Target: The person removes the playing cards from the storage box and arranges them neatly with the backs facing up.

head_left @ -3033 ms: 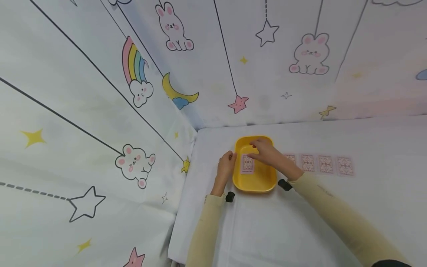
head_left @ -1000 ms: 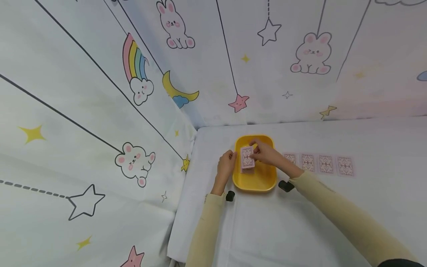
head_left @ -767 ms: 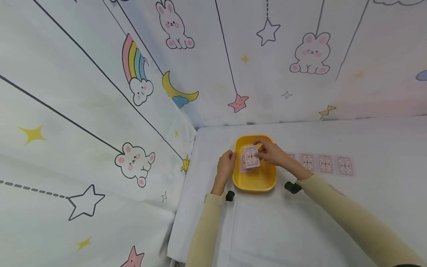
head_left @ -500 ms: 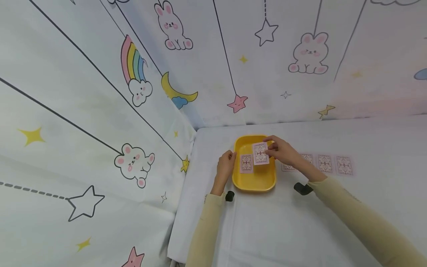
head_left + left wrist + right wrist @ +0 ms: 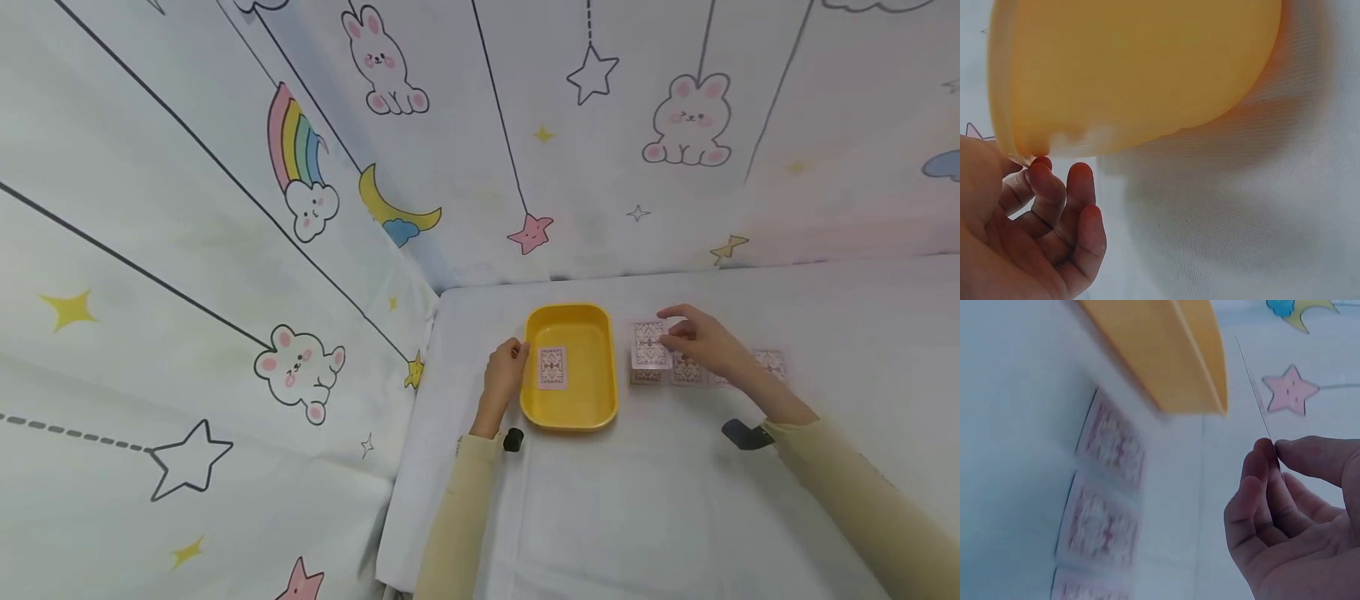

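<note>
My right hand (image 5: 705, 342) pinches a playing card (image 5: 648, 343) by its right edge, patterned back showing, above the left end of a row of cards. In the right wrist view that card is edge-on between thumb and fingertips. My left hand (image 5: 504, 373) pinches the left rim of the yellow tray (image 5: 581, 408); the left wrist view shows fingers (image 5: 1047, 181) at the rim. Inside the tray lies another card (image 5: 552, 368), back up, perhaps a stack. On the table, row cards (image 5: 1105, 528) lie back up, partly hidden by my right hand and the held card.
The white-covered table (image 5: 615, 517) meets a patterned cloth wall (image 5: 480, 167) behind it and another at the left. The tray stands near the back left corner, with the row of cards to its right.
My right hand has lifted a card out of the tray and carried it right, past the tray's edge and over the row. My left hand has stayed at the rim.
</note>
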`<action>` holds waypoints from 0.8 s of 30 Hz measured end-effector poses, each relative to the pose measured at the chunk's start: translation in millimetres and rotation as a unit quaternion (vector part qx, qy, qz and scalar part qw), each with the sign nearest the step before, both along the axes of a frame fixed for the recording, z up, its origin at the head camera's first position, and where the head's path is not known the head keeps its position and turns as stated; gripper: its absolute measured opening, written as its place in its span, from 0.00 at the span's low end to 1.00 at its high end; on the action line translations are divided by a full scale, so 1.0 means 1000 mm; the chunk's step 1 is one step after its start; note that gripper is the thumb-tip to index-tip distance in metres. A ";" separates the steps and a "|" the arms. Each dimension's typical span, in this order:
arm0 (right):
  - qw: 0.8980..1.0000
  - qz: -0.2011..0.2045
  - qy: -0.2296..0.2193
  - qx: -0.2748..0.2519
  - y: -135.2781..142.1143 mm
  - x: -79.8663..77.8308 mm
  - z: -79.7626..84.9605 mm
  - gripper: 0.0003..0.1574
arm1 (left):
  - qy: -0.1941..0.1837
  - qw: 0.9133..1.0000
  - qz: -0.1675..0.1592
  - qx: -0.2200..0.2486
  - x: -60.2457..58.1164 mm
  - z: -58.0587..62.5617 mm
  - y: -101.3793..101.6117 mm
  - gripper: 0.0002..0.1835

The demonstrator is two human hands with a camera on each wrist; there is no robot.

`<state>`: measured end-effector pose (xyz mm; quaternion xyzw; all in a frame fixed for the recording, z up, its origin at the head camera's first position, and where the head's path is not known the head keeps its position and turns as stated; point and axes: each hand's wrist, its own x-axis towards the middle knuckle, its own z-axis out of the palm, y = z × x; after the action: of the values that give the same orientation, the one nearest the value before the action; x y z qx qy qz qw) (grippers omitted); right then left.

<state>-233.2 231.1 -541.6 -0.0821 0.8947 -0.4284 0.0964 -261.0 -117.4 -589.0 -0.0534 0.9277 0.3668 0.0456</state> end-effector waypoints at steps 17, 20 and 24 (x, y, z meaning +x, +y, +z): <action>0.997 -0.025 -0.020 0.066 0.123 0.013 -0.025 0.37 | -0.003 1.000 0.000 0.014 0.001 -0.008 -0.015 0.18; 0.997 -0.026 -0.035 0.069 0.150 0.014 -0.030 0.37 | -0.002 1.000 0.002 0.013 0.001 -0.008 -0.014 0.18; 0.996 -0.023 -0.062 0.067 0.183 0.015 -0.039 0.38 | 0.000 1.000 0.005 0.006 0.001 -0.007 -0.014 0.18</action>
<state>-218.6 414.2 -580.8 -0.0276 0.9153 -0.3738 0.1473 -259.6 -131.0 -596.4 -0.0574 0.9253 0.3723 0.0443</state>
